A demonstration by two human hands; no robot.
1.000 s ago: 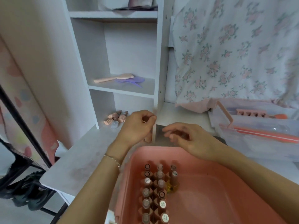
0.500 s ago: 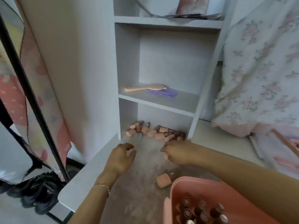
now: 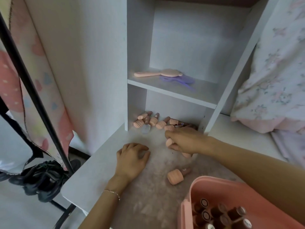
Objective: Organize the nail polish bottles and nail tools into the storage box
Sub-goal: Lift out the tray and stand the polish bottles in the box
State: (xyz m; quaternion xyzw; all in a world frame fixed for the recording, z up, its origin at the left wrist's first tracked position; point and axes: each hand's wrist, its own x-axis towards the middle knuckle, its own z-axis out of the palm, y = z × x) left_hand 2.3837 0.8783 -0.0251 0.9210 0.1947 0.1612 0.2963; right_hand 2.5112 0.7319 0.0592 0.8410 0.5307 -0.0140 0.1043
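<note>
Since half a second ago, right hand [image 3: 183,142] has curled its grip around pink bottles [image 3: 170,142] — left hand [image 3: 132,159] rests flat on the bench [image 3: 92,177], near storage box [image 3: 219,187].

desk [image 3: 92,179]: left hand [image 3: 132,160] flat on it, left of right hand [image 3: 183,142] | loose bottle [image 3: 175,176] lies near-right of left hand, just beyond storage box [image 3: 194,194] at near right | bottle pile [image 3: 158,122] far, in lowest shelf bay | brush [image 3: 158,73] on shelf above pile
</note>
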